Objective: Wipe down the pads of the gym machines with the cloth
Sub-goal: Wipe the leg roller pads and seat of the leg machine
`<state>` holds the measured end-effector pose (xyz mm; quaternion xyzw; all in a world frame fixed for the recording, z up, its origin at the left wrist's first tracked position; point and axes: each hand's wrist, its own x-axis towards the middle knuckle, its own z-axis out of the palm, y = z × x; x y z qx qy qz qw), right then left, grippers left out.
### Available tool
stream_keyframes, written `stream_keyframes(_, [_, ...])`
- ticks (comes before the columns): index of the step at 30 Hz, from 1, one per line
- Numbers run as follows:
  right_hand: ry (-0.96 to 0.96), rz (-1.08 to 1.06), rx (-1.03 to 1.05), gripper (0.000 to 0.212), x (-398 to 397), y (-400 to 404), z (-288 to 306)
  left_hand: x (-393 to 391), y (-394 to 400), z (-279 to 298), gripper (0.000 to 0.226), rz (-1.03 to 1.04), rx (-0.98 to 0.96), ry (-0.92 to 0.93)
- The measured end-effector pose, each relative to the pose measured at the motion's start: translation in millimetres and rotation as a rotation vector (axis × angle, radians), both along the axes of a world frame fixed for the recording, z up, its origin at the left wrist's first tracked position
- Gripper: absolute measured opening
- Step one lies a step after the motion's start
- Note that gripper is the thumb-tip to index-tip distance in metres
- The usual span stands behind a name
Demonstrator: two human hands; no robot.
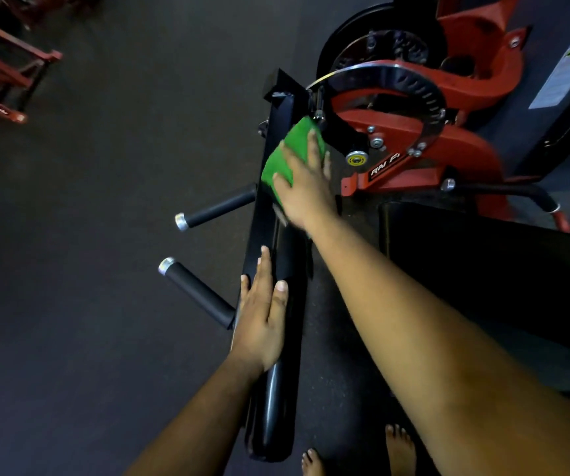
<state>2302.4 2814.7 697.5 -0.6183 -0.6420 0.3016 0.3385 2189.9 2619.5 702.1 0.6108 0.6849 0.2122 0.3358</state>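
Observation:
A long black roller pad (278, 389) runs up the middle of the view beside a black steel arm (266, 201) of the red machine. My right hand (302, 190) presses a green cloth (281, 159) flat against the upper end of the pad, fingers spread and straight. My left hand (261, 321) lies flat on the pad lower down, fingers straight, thumb on the pad's rounded side. The pad's upper end is hidden under the cloth and my right hand.
Two black handle grips (196, 297) (216, 209) with silver caps stick out left of the arm. The red machine frame (424, 132) with a chrome toothed arc stands at the upper right. A black seat pad (482, 269) lies right. My bare feet (314, 462) stand on dark rubber floor.

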Motion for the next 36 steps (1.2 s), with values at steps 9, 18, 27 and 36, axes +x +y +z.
stream_keyframes(9, [-0.066, 0.026, 0.034, 0.06, -4, -14, -15, -3, 0, -5, 0.071, 0.025, 0.027, -0.051])
stream_keyframes(18, [0.536, -0.066, 0.016, 0.067, -22, -180, -50, -6, 0, -8, 0.092, 0.042, 0.122, -0.19])
stream_keyframes(27, [0.865, -0.21, -0.239, 0.07, -9, -133, -33, -7, -34, -1, 0.079, 0.137, 0.194, -0.254])
stream_keyframes(36, [0.667, -0.147, -0.16, 0.075, -44, -321, -40, -23, -119, 2, 0.078, 0.067, 0.136, -0.269])
